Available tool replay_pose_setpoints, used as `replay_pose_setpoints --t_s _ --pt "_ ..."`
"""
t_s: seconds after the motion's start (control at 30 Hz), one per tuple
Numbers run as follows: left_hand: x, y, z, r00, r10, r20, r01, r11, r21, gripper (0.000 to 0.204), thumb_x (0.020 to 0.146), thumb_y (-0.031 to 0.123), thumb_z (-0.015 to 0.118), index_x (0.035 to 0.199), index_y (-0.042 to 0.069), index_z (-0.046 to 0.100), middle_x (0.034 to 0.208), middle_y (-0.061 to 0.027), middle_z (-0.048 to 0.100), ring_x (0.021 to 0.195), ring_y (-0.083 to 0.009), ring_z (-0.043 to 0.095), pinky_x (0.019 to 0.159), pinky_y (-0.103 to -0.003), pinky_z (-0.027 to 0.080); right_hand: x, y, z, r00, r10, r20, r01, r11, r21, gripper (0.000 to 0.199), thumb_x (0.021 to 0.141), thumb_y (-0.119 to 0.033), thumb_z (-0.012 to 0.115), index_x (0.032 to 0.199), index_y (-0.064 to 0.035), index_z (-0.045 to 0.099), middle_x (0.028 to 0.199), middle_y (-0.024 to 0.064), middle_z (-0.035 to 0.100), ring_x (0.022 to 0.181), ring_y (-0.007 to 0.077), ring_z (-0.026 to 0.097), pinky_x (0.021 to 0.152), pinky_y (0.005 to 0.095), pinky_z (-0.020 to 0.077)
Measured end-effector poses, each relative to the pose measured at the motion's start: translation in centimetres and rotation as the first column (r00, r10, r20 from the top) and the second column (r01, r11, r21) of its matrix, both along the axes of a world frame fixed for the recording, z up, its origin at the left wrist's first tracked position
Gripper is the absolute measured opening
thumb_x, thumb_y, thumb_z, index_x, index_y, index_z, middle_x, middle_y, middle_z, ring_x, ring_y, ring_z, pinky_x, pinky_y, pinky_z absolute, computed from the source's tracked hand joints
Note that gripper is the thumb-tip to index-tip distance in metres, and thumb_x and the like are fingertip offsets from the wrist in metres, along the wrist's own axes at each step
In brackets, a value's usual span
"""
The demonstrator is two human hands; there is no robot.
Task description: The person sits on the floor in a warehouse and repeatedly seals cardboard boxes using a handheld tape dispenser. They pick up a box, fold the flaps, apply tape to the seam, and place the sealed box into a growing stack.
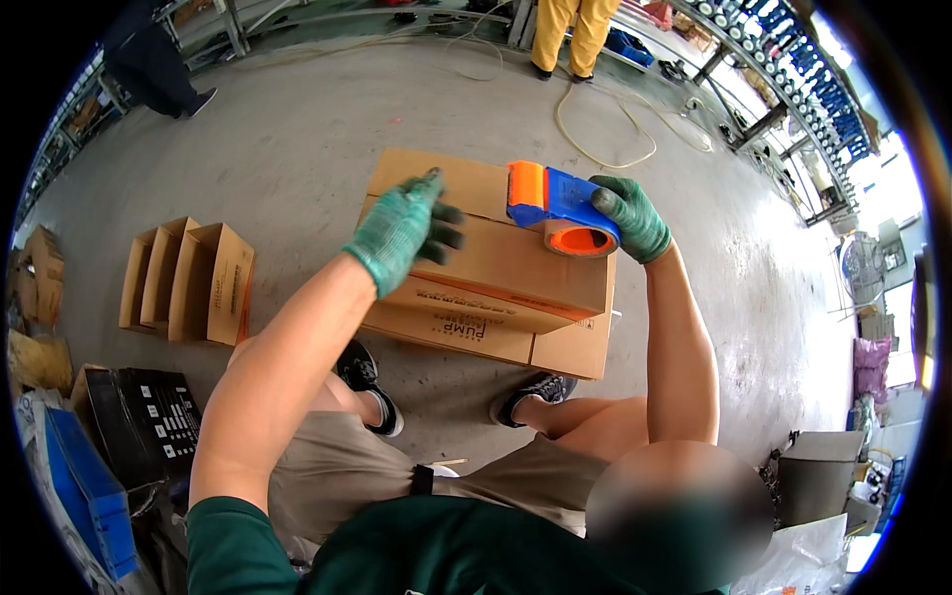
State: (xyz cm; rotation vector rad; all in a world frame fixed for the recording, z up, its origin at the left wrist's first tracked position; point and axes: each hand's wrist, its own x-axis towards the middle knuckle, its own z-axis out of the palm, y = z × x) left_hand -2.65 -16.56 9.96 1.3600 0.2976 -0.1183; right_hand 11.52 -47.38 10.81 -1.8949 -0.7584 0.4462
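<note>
Blue-orange plastic tape dispenser [569, 194] | rear-gripped by green-gloved R hand [636, 219], prob. freeing front | L hand [400, 229] half-open over brown cardboard carton [496, 253], nil held

A blue tape dispenser [573, 195] was gripped by its right end, its orange head [528, 184] left of the grip; below, a brown cardboard box [486, 250] was positioned.

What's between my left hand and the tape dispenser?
In the head view, only the brown top of the cardboard box shows between your left hand and the tape dispenser; no other object lies there.
</note>
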Motion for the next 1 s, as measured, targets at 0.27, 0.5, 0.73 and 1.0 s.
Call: replay_pose_setpoints --t_s 0.27,0.5,0.73,1.0 --pt "1.1 -5.0 0.8 0.960 -0.184 -0.210 0.102 0.932 -0.349 0.051 0.104 0.055 0.043 0.101 0.006 0.057 0.084 -0.0119 0.067 0.068 -0.0249 0.070 0.055 -0.036 0.058 -0.5 0.0 0.3 0.997 -0.007 -0.074 0.010 0.999 0.034 0.061 0.087 -0.061 0.070 0.092 -0.0002 0.068 0.077 -0.0015 0.058 0.073 0.0073 0.053 0.064 0.0250 0.0456" --pt "1.6 -6.3 0.9 0.997 0.079 0.013 -0.080 0.976 0.202 0.029 0.104 0.032 0.052 0.094 0.006 0.060 0.075 -0.0092 0.060 0.065 -0.0239 0.066 0.053 -0.040 0.051 0.1 -0.1 0.4 0.998 0.031 -0.056 -0.033 0.999 -0.033 0.065 0.084 -0.061 0.072 0.097 0.0021 0.070 0.080 -0.0008 0.060 0.076 0.0089 0.053 0.067 0.0264 0.0467" --pt "1.8 8.0 -3.8 0.881 0.345 0.325 -0.474 0.640 0.605 0.028 0.105 0.025 0.047 0.099 0.002 0.062 0.096 -0.0170 0.067 0.078 -0.0290 0.065 0.076 -0.042 0.054 -1.4 2.3 3.7 0.999 0.032 0.026 -0.023 0.957 -0.289 0.068 0.081 -0.057 0.076 0.105 0.0058 0.069 0.086 0.0015 0.062 0.082 0.0110 0.054 0.075 0.0297 0.0487" --pt "2.0 11.9 -9.9 0.884 0.448 0.137 -0.468 0.856 0.219 0.027 0.107 0.023 0.046 0.111 0.000 0.059 0.107 -0.0141 0.069 0.085 -0.0247 0.070 0.080 -0.038 0.060 -2.1 5.6 4.9 0.993 0.062 0.096 -0.013 0.897 -0.441 0.056 0.083 -0.049 0.078 0.101 0.0036 0.072 0.076 0.0037 0.062 0.072 0.0106 0.056 0.069 0.0298 0.0509"
